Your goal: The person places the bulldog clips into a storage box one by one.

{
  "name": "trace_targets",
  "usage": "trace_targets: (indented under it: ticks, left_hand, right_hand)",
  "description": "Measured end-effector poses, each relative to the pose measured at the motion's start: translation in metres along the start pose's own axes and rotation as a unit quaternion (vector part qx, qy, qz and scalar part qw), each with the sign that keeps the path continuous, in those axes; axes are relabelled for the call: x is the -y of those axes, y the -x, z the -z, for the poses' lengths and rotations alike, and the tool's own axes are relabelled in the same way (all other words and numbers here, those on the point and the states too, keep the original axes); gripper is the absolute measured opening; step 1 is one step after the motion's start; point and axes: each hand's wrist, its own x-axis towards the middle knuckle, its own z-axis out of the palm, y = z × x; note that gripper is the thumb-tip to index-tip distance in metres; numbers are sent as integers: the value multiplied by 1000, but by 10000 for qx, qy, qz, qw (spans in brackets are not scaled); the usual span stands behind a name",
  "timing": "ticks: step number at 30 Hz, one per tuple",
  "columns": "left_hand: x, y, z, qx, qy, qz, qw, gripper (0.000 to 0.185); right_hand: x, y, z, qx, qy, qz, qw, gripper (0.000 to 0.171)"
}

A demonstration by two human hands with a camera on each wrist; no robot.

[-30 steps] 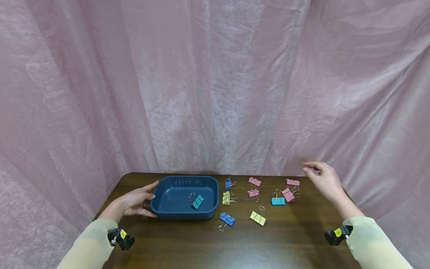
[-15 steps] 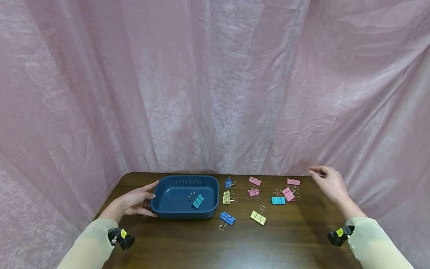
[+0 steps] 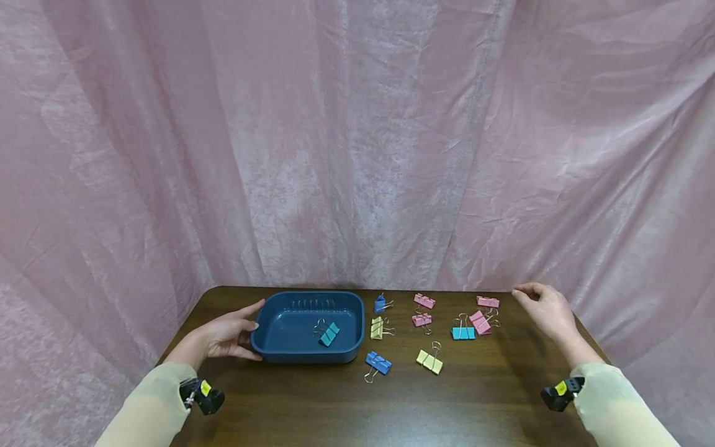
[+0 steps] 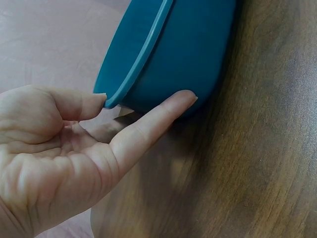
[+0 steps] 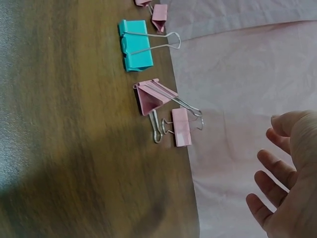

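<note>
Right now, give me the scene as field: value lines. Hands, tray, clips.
left hand: open, thumb and finger against the blue tray
right hand: open, holds nothing, beside the far-right pink clip
tray contents: one teal clip
loose clips: nine on the wooden table, right of the tray; four pink, two blue, two yellow, one teal
backdrop: pink cloth

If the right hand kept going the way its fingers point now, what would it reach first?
The right hand points left along the table's far edge. The first thing in that line looks to be the pink binder clip at the back edge, with a second pink clip just nearer. Height above the table is unclear.
</note>
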Motion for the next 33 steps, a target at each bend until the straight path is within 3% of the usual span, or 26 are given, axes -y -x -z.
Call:
trace_targets:
  ticks: [12,22,33]
  left_hand:
    - [0,2,1,17,-9,-1,10000,67]
    - [1,1,0,-1,3,-3,10000,67]
    - [0,-1,0,-53,-21,17,10000,66]
  right_hand:
    - [1,5,-7,427,-26,-433,9981,41]
    - [-5,8,-17,1080,-114,-932,9897,47]
    - [0,13,-29,1221,-546,-1397,9811,47]
